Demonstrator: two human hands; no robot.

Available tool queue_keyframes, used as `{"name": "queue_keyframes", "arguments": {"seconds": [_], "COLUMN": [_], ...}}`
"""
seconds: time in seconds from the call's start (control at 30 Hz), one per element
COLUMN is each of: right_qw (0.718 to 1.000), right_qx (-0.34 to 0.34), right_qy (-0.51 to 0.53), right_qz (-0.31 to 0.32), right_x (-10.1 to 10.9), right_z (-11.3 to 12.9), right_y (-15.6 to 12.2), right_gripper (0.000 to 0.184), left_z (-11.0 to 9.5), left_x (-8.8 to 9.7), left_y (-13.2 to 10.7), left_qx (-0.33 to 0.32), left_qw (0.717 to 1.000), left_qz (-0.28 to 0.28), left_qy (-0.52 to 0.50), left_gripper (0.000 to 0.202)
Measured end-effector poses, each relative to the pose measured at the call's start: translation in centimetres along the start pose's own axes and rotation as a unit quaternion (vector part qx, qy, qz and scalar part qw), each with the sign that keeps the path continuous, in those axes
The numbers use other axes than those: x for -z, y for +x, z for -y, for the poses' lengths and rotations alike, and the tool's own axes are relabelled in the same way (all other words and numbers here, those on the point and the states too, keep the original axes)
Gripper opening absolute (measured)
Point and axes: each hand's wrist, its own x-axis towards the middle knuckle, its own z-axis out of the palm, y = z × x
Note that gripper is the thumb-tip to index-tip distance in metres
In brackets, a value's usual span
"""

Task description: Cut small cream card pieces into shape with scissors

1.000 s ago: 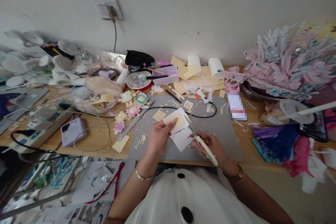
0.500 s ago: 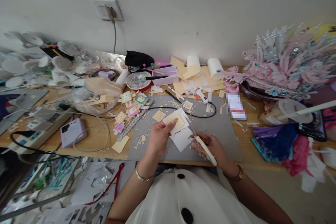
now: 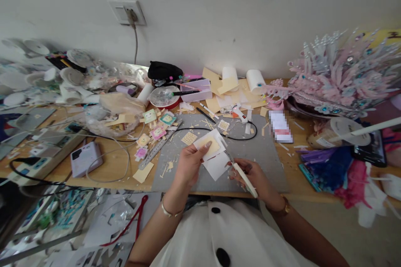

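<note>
My left hand point(image 3: 189, 164) pinches a white card point(image 3: 216, 154) with a pale yellow patch on it, thumb on top, just above the grey cutting mat point(image 3: 266, 154). My right hand point(image 3: 255, 175) grips white-handled scissors point(image 3: 242, 175), whose blades reach into the card's right edge. Both hands hover over the mat's near half. A small yellow gridded square point(image 3: 189, 137) lies on the mat beyond my left hand.
A black cable point(image 3: 238, 137) loops across the mat from a glue gun point(image 3: 238, 112). Coloured paper squares point(image 3: 158, 132), a metal ruler point(image 3: 159, 145) and a lilac box point(image 3: 84, 158) lie left. Paper rolls point(image 3: 255, 80) stand by the wall. A pink feathered crown point(image 3: 338, 79) fills the right.
The view has drifted slightly. Both hands, the card and the scissors stay in nearly the same place.
</note>
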Motion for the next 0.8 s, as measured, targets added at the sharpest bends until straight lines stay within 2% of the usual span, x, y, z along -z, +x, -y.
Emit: {"name": "queue_keyframes", "arguments": {"seconds": [0.27,0.57,0.8], "right_qw": [1.000,1.000,0.999], "right_qx": [0.007,0.009,0.023], "right_qy": [0.006,0.020,0.014], "right_qz": [0.002,0.014,0.033], "right_x": [0.33,0.38,0.48], "right_z": [-0.92,-0.48,-0.97], "right_y": [0.28,0.14,0.31], "right_gripper": [0.047,0.039,0.045], "left_z": [-0.13,-0.08,-0.13], "left_x": [-0.05,0.14,0.40], "left_y": [0.02,0.24,0.07], "left_qx": [0.007,0.002,0.005], "left_qw": [1.000,1.000,1.000], "left_qz": [0.001,0.012,0.009], "left_qy": [0.012,0.010,0.021], "left_gripper": [0.037,0.034,0.034]}}
